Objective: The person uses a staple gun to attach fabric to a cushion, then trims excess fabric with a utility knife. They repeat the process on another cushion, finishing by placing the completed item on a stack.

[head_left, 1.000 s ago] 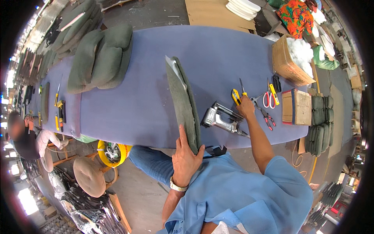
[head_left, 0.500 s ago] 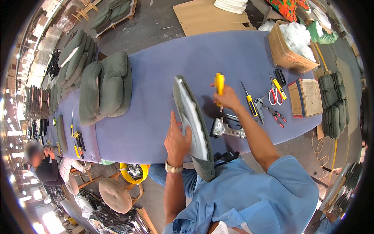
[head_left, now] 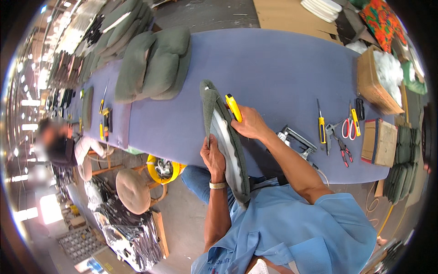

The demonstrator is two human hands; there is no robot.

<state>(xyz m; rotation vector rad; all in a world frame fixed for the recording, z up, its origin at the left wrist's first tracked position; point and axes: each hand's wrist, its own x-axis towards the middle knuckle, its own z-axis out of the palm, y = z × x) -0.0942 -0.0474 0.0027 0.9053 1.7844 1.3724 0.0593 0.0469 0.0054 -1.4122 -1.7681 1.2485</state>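
A grey-green fabric cushion (head_left: 236, 171) stands tilted on edge at the table's front, leaning toward my body, its white inner side showing along the opening. My left hand (head_left: 213, 159) is closed on the cushion's near left edge, thumb on the fabric. In my right hand (head_left: 251, 122), fingers wrapped round it, is a yellow utility knife (head_left: 233, 107), beside the cushion's right edge; its blade cannot be made out. Under my right forearm a silver staple gun (head_left: 296, 140) lies on the table, partly covered by the arm.
On the blue table (head_left: 255, 55) at right lie a yellow screwdriver (head_left: 321, 130), red-handled scissors (head_left: 350, 129) and pliers (head_left: 344, 153). Boxes, one with white stuffing (head_left: 388, 73), stand beyond. Stacked cushions (head_left: 155, 64) are at left. A yellow bucket (head_left: 153, 171) and a person (head_left: 57, 146) are farther left.
My right hand has brought the knife left to the cushion's edge. My left hand, fingers extended before, has closed on the cushion. The view has shifted left.
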